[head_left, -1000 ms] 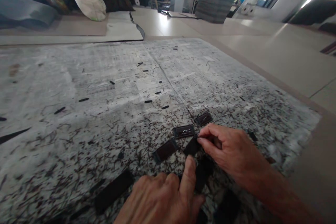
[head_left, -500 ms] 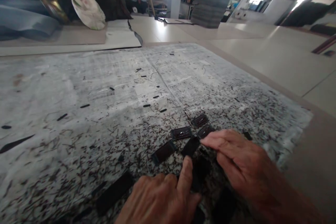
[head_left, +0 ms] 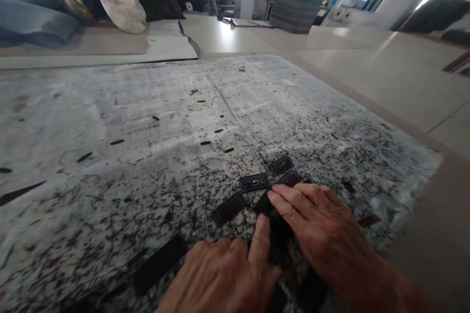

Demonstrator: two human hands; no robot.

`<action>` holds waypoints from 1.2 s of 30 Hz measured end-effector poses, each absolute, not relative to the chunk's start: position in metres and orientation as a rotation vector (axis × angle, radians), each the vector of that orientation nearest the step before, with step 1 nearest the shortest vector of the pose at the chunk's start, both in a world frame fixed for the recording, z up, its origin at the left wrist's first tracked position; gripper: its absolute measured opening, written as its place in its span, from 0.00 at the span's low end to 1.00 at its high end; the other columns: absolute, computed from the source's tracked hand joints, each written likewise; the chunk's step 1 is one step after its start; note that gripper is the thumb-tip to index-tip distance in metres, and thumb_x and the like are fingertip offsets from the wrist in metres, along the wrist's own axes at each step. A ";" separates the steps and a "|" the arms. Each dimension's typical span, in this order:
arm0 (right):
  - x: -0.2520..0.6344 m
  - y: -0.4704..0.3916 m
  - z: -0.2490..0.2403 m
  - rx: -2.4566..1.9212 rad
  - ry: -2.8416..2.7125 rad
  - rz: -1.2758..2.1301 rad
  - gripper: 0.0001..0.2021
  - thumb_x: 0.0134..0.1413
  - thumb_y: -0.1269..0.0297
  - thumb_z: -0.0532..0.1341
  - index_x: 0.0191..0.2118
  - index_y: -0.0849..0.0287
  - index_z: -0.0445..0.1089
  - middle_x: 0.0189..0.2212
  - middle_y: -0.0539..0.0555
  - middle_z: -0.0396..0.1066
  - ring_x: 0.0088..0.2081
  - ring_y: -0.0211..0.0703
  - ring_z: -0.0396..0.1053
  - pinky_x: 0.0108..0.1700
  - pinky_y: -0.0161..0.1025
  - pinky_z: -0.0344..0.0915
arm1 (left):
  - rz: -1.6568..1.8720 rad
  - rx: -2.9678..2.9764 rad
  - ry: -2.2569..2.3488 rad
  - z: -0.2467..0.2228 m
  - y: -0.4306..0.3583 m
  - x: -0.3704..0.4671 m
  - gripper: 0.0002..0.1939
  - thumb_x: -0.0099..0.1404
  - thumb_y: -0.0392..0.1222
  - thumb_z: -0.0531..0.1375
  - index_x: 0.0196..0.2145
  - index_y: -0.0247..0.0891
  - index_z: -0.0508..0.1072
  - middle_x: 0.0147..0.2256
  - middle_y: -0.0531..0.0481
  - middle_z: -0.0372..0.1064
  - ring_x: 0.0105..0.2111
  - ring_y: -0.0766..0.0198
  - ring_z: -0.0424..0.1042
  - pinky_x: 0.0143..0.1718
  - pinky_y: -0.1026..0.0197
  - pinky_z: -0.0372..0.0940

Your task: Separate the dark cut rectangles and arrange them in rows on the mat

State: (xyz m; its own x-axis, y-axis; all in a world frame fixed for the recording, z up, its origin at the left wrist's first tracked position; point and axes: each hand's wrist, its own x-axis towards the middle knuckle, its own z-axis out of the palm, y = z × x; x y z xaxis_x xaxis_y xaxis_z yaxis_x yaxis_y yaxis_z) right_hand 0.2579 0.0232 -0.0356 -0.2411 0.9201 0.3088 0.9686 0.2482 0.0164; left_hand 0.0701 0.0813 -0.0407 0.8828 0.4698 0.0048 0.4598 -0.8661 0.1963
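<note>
Near left, a dark strip [head_left: 159, 265] lying apart on the speckled pale sheet [head_left: 147, 88]. Next, the left hand [head_left: 223, 274]: index finger stretched forward, other fingers folded, any grip beneath impossible to tell. Just beyond, a dark framed piece [head_left: 230, 209]. Then the small black piece [head_left: 262, 203], on the far side of that index fingertip and seemingly touching it, long axis apparently slanting from near left to far right. Over its far right end, the right hand [head_left: 316, 225]: fingers straight and together, thumb hidden, any pinch impossible to tell. Both hands about equally close.
</note>
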 end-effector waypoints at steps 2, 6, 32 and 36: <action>0.258 0.026 -0.036 -1.775 -2.260 -0.281 0.18 0.55 0.80 0.50 0.49 0.66 0.69 0.46 0.57 0.71 0.44 0.53 0.63 0.46 0.50 0.60 | -0.071 2.885 0.615 -0.038 0.082 0.070 0.23 0.66 0.42 0.48 0.57 0.32 0.56 0.28 0.50 0.75 0.22 0.59 0.74 0.20 0.60 0.68; 0.263 0.030 -0.035 -1.723 -2.126 -0.107 0.16 0.56 0.78 0.51 0.45 0.62 0.71 0.43 0.55 0.72 0.43 0.49 0.65 0.47 0.47 0.63 | -0.075 2.863 0.595 -0.033 0.084 0.071 0.22 0.67 0.43 0.47 0.57 0.33 0.56 0.30 0.51 0.74 0.24 0.59 0.74 0.22 0.60 0.68; 0.259 0.020 -0.033 -1.677 -2.294 -0.319 0.18 0.65 0.70 0.45 0.49 0.62 0.70 0.46 0.55 0.71 0.46 0.50 0.63 0.49 0.47 0.54 | -0.053 2.964 0.588 -0.031 0.082 0.073 0.20 0.67 0.42 0.47 0.55 0.31 0.58 0.28 0.52 0.74 0.22 0.59 0.73 0.17 0.58 0.67; 0.256 0.019 -0.033 -1.694 -2.338 -0.320 0.17 0.64 0.70 0.46 0.50 0.62 0.69 0.47 0.57 0.70 0.47 0.50 0.63 0.50 0.47 0.54 | -0.108 2.953 0.590 -0.026 0.081 0.075 0.19 0.67 0.42 0.47 0.53 0.32 0.60 0.29 0.49 0.74 0.22 0.60 0.73 0.17 0.60 0.65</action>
